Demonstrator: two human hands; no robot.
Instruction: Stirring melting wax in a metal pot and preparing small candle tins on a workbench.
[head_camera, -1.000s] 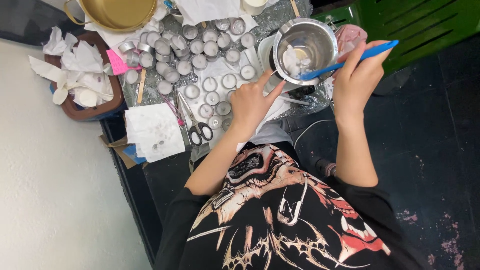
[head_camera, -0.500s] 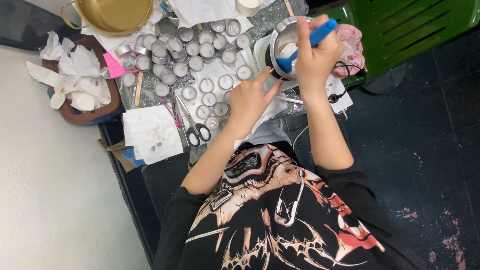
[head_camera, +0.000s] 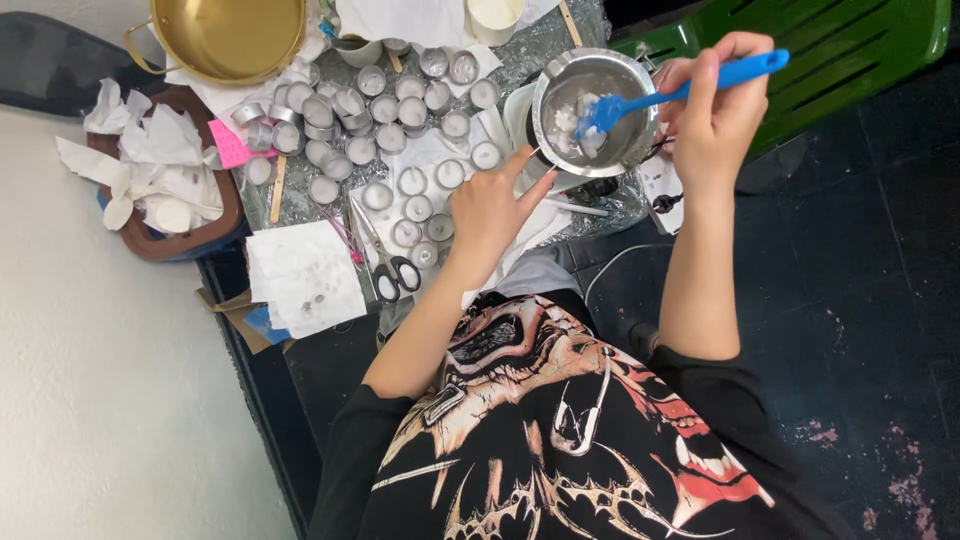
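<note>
Your right hand (head_camera: 715, 110) grips the blue spatula (head_camera: 680, 93) by its handle — the long axis runs from upper right down-left, its blade dipped inside the small steel pot (head_camera: 592, 108), among white wax lumps. Your left hand (head_camera: 487, 205) sits just below-left of the pot, fingers loosely spread, forefinger reaching toward its rim; it holds nothing. The pot stands right of the tealight cups (head_camera: 400, 130) on the counter (head_camera: 300, 190). Half a second ago the right hand covered the pot — now it has drawn rightward.
</note>
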